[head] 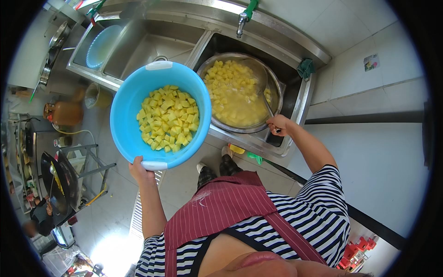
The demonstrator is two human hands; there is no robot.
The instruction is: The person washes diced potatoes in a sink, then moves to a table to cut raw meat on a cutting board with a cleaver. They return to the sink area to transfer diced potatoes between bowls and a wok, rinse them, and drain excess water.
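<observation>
My left hand (141, 170) grips the white handle of a blue plastic basin (121, 100), which is tilted so that its inside faces me. Diced yellow potatoes (169, 117) lie heaped in the bottom of this basin. My right hand (278, 124) is closed around the handle of a metal strainer ladle (256, 74). The ladle's bowl rests inside a large round metal bowl (256, 130) in the right sink. Cloudy water and more potato cubes (228, 74) fill that bowl, some cubes rising above the surface.
A metal tap (241, 26) stands over the right sink, with a green cloth (306, 68) on the sink's corner. Another blue basin (100, 48) sits in the left sink compartment. At left are an orange gas cylinder (65, 112), a black wok (46, 166) and another person (41, 213).
</observation>
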